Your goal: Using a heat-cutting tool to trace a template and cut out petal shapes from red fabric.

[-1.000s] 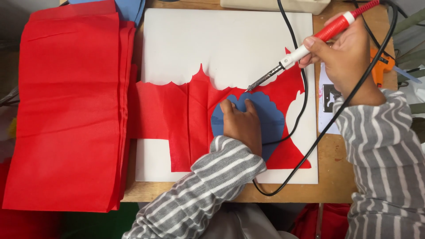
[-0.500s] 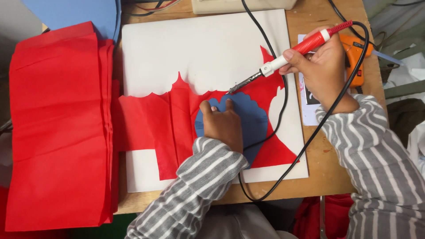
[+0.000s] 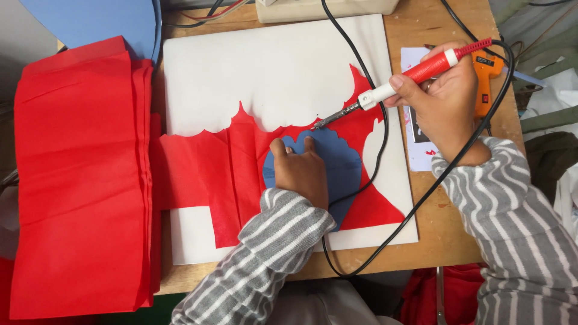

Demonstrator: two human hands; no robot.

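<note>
There, the left hand (image 3: pixel 299 170) lay with fingers pressed flat on the blue template (image 3: pixel 340 165) atop the red cloth (image 3: pixel 223 174) on the white board (image 3: pixel 271 72), while the right hand (image 3: pixel 442 99) gripped the red-handled hot cutter (image 3: pixel 415 75), its tip at the template's upper edge.

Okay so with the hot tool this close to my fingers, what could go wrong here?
1. The soldering iron's tip sits right beside the left hand's fingertips pressing the blue template; a slip could burn them.
2. The black cord loops across the red fabric and white board; it could snag and tug the right hand off line.
3. Lingering may scorch the fabric.
</note>
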